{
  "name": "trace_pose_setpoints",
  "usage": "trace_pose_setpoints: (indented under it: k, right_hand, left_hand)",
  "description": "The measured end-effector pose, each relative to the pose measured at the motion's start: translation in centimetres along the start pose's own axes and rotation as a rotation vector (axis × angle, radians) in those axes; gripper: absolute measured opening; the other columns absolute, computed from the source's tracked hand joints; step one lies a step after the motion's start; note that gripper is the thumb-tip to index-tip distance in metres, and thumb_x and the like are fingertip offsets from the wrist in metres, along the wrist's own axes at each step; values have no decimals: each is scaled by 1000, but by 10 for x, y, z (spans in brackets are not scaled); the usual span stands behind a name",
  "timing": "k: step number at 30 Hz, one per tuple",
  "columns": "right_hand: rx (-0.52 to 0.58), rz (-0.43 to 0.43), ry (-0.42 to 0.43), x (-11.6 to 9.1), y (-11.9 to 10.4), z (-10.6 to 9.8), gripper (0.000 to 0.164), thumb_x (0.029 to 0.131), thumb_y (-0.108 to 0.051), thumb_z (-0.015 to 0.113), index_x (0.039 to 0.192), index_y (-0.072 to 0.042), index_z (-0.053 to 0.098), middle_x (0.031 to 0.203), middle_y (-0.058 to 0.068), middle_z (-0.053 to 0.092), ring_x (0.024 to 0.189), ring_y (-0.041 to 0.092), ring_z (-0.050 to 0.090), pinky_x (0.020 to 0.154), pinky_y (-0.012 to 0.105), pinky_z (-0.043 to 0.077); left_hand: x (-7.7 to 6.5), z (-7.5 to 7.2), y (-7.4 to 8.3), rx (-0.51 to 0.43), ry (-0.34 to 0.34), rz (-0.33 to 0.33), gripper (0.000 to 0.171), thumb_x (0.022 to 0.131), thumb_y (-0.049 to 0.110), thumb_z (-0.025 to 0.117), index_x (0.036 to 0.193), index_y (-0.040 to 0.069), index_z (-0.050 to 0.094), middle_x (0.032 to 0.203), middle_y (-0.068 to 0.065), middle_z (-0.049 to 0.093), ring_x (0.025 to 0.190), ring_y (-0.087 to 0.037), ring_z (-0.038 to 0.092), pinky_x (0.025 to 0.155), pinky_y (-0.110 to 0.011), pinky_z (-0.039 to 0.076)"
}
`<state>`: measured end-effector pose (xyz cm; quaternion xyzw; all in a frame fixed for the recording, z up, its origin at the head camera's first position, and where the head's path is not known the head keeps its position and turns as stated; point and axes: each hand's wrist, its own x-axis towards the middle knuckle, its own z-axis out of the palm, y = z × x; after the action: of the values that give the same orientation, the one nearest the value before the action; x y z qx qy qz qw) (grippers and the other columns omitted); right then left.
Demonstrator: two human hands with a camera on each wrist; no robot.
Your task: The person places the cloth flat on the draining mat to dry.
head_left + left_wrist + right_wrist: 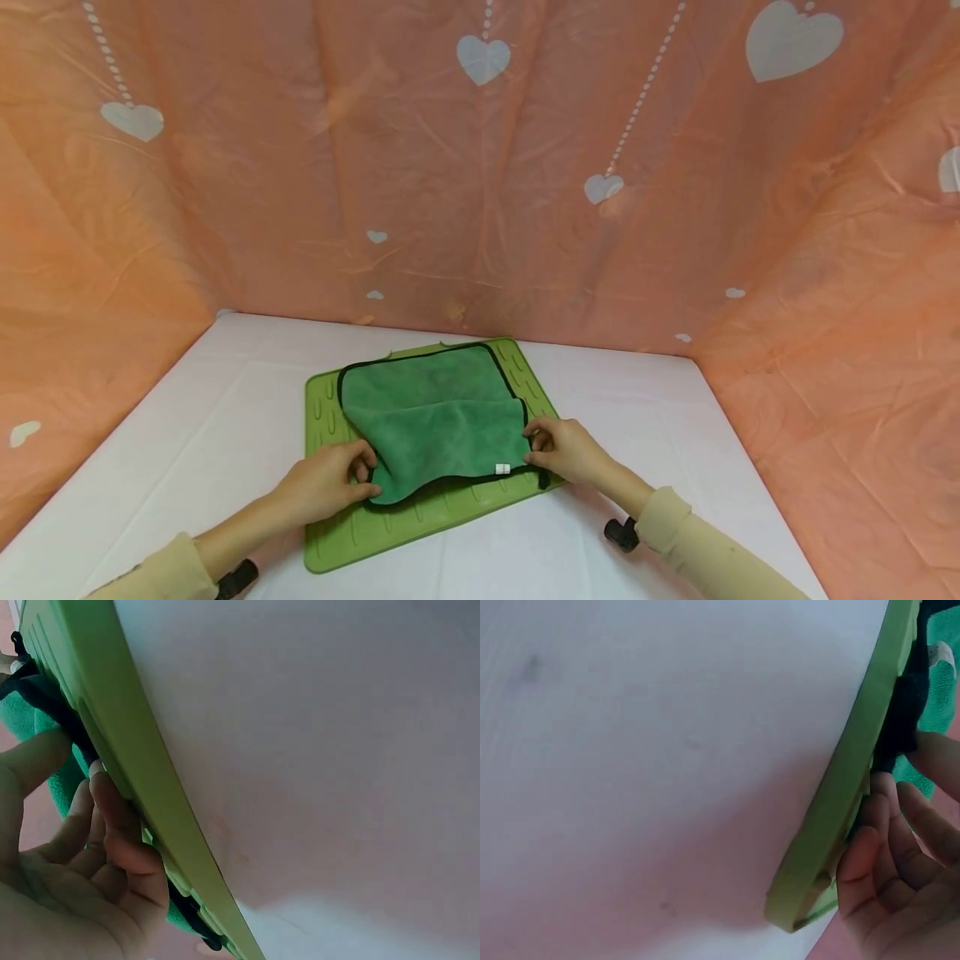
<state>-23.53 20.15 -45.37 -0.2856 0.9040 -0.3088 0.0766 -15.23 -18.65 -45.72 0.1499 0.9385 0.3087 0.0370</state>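
A green cloth (442, 433) with black edging and a small white tag lies over a lime-green ridged mat (420, 521), its near part lifted in a soft fold. My left hand (330, 479) pinches the cloth's near left corner between thumb and fingers. At the near right corner, my right hand (566, 450) pinches the black edge close to the tag. In the left wrist view the left hand (97, 862) holds the dark border just above the mat's rim. The right wrist view has the right hand (900, 855) gripping the black edging beside the mat's side.
The mat rests on a white-covered table (637, 400). Orange sheeting (420, 183) printed with pale hearts hangs behind the table and along both sides. A black wrist mount (622, 533) sits under the right forearm, another (237, 578) under the left.
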Motion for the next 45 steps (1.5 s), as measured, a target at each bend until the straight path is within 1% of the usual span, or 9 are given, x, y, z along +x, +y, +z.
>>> trace_pose_setpoints:
  k: [5,10,14,20,29,34,39,42,45]
  right_hand:
    - [33,-9,5,0,1,1,26,93,-11,79,115,-1,71,87,-4,69,71,2,61,66,24,53]
    - [70,-6,-10,-1,0,0,23,94,-9,77,115,-1,71,86,-4,67,71,3,61,64,24,52]
    - [86,7,-20,-3,1,-4,22,95,-7,75,116,-1,70,85,-5,66,72,4,62,66,24,52]
    - [90,12,-1,-10,8,-12,21,95,-6,75,114,0,71,83,-6,65,72,4,59,67,25,52]
    - [58,-13,-40,-13,13,-13,21,93,-9,78,112,-4,74,82,-7,64,67,3,54,60,25,48]
    - [32,-20,-61,-13,14,-13,19,93,-11,79,111,-6,77,84,-9,65,70,2,54,63,24,49]
    - [-5,-45,-75,-11,13,-17,15,93,-12,78,107,-6,79,92,-6,68,77,0,58,67,23,51]
    - [-59,-63,-36,-5,8,-18,15,94,-14,77,108,-7,79,95,-4,68,80,4,59,70,25,52]
    - [-99,-79,6,5,-2,-17,21,96,-16,76,115,-7,77,104,3,67,90,16,63,79,35,55]
  left_hand:
    - [0,0,0,-61,-1,-18,23,86,19,86,100,12,69,81,11,63,69,-3,55,59,-27,47]
    - [-1,-1,-3,-145,-17,19,17,88,9,80,100,8,68,80,8,63,67,-4,53,60,-24,46]
    - [-3,-2,-5,-183,-40,40,16,88,8,78,101,7,68,80,8,62,66,-4,52,59,-24,45]
    - [-14,-6,-5,-252,-115,25,16,88,4,75,102,4,67,81,4,63,64,-6,53,58,-23,47]
    - [-31,-6,-5,-290,-142,-1,15,88,4,77,99,4,67,80,2,62,65,-6,56,58,-23,47]
    - [-36,-3,-4,-265,-129,-16,16,87,4,78,98,6,67,80,4,63,65,-5,56,58,-23,46]
    - [-35,-4,-2,-193,-116,28,18,88,14,81,99,10,67,79,8,59,65,-2,50,58,-24,44]
    - [-28,-5,0,-82,-91,96,20,90,22,82,100,15,67,82,11,56,69,-1,49,60,-24,44]
    - [-16,-5,2,94,-35,191,20,91,28,81,104,18,69,93,10,57,79,-4,54,65,-27,48]
